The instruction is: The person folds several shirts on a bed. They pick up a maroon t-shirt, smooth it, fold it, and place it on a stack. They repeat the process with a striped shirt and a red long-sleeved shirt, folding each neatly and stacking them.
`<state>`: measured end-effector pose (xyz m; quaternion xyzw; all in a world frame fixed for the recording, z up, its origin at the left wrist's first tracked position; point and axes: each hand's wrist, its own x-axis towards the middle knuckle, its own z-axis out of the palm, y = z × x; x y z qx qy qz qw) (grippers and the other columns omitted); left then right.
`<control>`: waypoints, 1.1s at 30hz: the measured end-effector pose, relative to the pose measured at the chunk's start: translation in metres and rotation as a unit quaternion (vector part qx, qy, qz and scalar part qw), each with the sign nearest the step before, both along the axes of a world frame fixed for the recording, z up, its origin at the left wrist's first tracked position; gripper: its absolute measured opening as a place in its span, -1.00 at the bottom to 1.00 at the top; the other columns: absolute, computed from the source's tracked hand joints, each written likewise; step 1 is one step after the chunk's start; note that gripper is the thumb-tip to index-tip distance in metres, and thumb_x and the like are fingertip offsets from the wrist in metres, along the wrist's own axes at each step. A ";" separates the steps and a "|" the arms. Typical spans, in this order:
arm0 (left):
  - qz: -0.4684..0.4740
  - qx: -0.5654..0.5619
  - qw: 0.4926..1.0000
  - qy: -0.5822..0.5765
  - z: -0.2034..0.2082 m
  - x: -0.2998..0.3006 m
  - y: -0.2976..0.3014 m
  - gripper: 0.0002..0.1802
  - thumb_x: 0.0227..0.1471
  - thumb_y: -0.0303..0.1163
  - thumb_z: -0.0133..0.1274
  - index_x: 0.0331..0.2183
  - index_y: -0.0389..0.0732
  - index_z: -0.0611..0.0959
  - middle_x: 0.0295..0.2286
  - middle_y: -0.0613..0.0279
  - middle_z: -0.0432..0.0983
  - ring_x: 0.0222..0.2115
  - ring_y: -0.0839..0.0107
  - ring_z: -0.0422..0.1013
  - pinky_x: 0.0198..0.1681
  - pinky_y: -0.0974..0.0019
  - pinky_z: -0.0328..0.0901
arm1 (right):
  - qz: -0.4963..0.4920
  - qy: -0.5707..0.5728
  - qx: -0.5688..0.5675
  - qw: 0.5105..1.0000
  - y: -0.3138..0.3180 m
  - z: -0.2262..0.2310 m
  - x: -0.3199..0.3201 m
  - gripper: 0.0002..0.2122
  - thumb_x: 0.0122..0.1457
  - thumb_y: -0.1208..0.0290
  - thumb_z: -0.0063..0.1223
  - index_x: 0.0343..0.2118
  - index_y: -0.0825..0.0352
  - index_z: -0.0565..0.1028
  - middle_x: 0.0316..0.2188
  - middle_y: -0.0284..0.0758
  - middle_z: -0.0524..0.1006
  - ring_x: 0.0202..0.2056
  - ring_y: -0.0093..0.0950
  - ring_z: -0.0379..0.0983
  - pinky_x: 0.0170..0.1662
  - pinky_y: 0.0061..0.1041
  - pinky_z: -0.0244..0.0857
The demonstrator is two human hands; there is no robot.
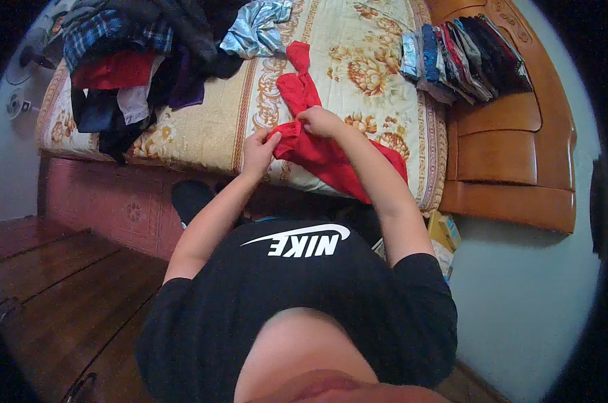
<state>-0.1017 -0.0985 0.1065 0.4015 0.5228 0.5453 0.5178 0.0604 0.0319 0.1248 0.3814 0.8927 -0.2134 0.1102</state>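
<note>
A red garment (327,164) lies on the bed in front of me, one long part reaching toward the far side and another spreading to the right. Its near left edge looks gathered, like an elastic band; I cannot tell what kind of garment it is. My left hand (257,152) pinches that gathered edge between thumb and fingers. Just right of it, my right hand (319,122) has its fingers closed on the red cloth where the two parts meet. Folds hide some of the cloth under my right forearm.
The bed has a cream floral cover (364,67). A heap of loose clothes (115,70) covers its left side, with a shiny light-blue garment (257,30) beside it. Folded clothes (462,57) stand in a row along the wooden headboard (502,158) at right.
</note>
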 end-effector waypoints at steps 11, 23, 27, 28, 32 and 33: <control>0.013 -0.067 0.975 -0.212 -0.011 -0.003 -0.025 -0.82 -0.04 -0.43 -0.02 -0.36 -0.31 0.53 -0.37 0.26 0.46 -0.40 0.50 0.38 -0.24 0.43 0.25 | -0.248 0.442 0.038 0.861 -0.074 -0.036 0.064 -0.78 -0.21 0.53 0.00 -0.40 0.39 0.40 -0.42 -0.18 0.43 -0.26 -0.28 0.36 -0.14 -0.44 0.20; 0.000 0.129 0.991 -0.042 0.080 -0.054 0.028 -0.79 -0.01 -0.38 -0.08 -0.63 -0.16 0.42 -0.66 0.50 0.27 -0.62 0.69 0.19 -0.50 0.55 0.13 | -0.362 0.643 0.168 0.654 -0.092 0.109 0.220 -0.87 -0.10 0.69 -0.22 -0.48 0.35 0.35 -0.55 -0.40 0.41 -0.49 -0.63 0.33 -0.38 -0.67 0.24; -0.017 0.235 0.957 0.166 0.119 -0.072 0.049 -0.71 0.06 -0.33 -0.10 -0.64 -0.19 0.36 -0.68 0.56 0.12 -0.62 0.75 0.04 -0.60 0.57 -0.03 | -0.365 0.529 0.169 0.747 -0.074 0.141 0.232 -0.87 -0.11 0.69 -0.18 -0.47 0.33 0.35 -0.57 -0.47 0.36 -0.50 -0.68 0.29 -0.42 -0.71 0.19; -0.037 0.214 0.955 0.203 0.138 -0.077 0.047 -0.69 0.08 -0.31 -0.12 -0.62 -0.25 0.36 -0.67 0.55 0.13 -0.61 0.72 0.06 -0.58 0.55 0.01 | -0.358 0.552 0.137 0.740 -0.072 0.148 0.229 -0.86 -0.12 0.69 -0.17 -0.46 0.33 0.34 -0.57 -0.48 0.36 -0.49 -0.68 0.29 -0.41 -0.70 0.19; -0.086 0.193 0.880 0.425 0.195 -0.095 0.046 -0.79 0.03 -0.34 -0.06 -0.50 -0.30 0.41 -0.63 0.38 0.30 -0.55 0.57 0.22 -0.47 0.45 0.17 | -0.262 0.595 0.212 0.730 -0.055 0.163 0.217 -0.85 -0.14 0.70 -0.14 -0.47 0.33 0.33 -0.54 -0.48 0.37 -0.44 -0.67 0.30 -0.35 -0.65 0.20; -0.099 0.196 0.894 0.390 0.200 -0.096 0.043 -0.81 0.02 -0.36 -0.05 -0.48 -0.30 0.42 -0.61 0.37 0.32 -0.53 0.56 0.23 -0.43 0.46 0.18 | -0.234 0.604 0.243 0.722 -0.052 0.166 0.211 -0.85 -0.15 0.70 -0.15 -0.48 0.32 0.32 -0.53 -0.48 0.36 -0.42 -0.66 0.30 -0.33 -0.65 0.20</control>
